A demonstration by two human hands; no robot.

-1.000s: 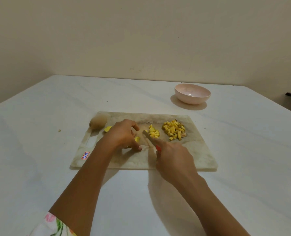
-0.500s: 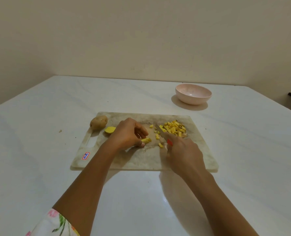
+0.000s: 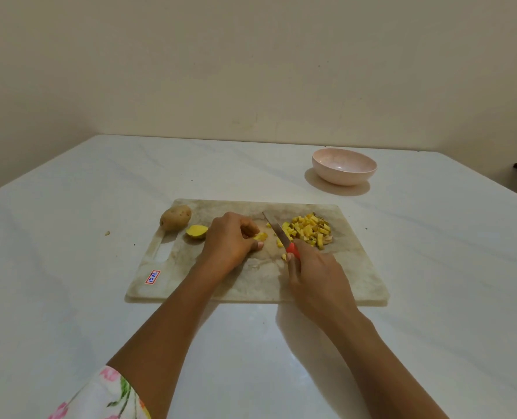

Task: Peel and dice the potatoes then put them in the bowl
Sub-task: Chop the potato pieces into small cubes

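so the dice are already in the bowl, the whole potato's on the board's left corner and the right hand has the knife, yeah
Not the dice: the head view shows the bowl empty and the dice piled on the board, right of the knife. The potato on the left corner and the right hand on the knife are correct.

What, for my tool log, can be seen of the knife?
The knife has a slim bare-metal blade and a red handle, mostly hidden inside the right hand that grips it. The blade points away and leftward, low over the cutting board, between the diced potato pile and the left hand, which holds a potato piece. Whether it touches the board cannot be told.
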